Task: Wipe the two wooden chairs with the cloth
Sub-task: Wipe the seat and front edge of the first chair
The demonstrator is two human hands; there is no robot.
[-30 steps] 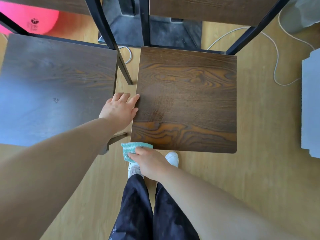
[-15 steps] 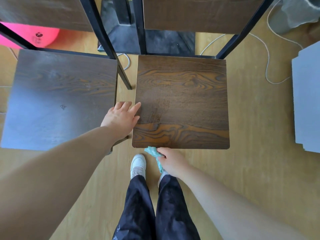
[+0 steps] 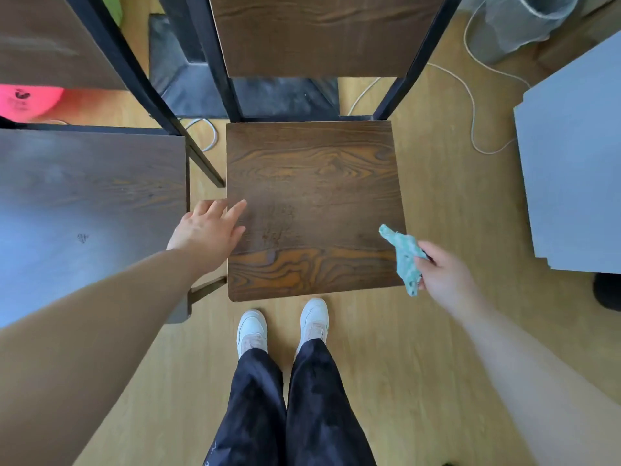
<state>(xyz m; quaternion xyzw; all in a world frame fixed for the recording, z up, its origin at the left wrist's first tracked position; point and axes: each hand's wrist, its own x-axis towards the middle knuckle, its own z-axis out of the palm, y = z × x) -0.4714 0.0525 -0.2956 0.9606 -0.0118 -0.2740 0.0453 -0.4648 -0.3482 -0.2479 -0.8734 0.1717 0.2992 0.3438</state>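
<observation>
Wiping stage: you appear to be on the right chair [image 3: 312,183], at its right edge; no streaks show how much is done.
Your cloth [image 3: 405,257]: bunched at the seat's right edge, near the front corner.
Your right hand [image 3: 443,274]: grips the cloth.
Your left hand [image 3: 206,233]: flat, fingers straight, resting on the seat's left edge.
Left to do: probably the left chair [image 3: 84,196], a small mark on its seat.

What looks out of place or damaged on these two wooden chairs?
The dark wooden seat of the left chair carries a small scribble-like mark in its glare-lit front half. The brown wooden seat of the right chair looks intact.
</observation>
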